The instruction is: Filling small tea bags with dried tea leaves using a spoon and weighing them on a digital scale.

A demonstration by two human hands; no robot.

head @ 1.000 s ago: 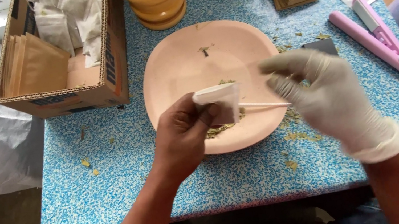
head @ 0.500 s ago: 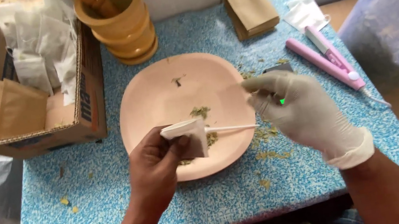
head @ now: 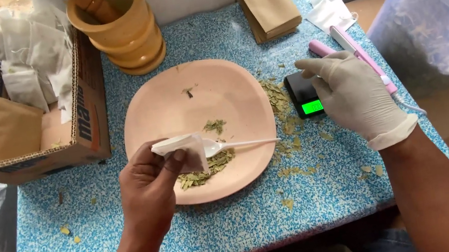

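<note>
Head view: the bare left hand (head: 149, 187) pinches a small white filter bag (head: 183, 151) over the near edge of a pink plate (head: 195, 97) (dried leaf bits (head: 207, 168) and a white plastic spoon (head: 239, 143) lie there). The gloved right hand (head: 352, 92), open, rests on a small black scale (head: 304, 94) on the blue speckled desk (head: 241, 226).

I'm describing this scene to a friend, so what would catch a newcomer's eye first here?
First, the pale pink plate in the middle of the blue speckled table, with dried green leaves near its front edge. Over it the bare left hand holds a small white bag with a white plastic spoon beside it. To the right, the gloved right hand hovers by a small scale with a glowing green display.
</note>
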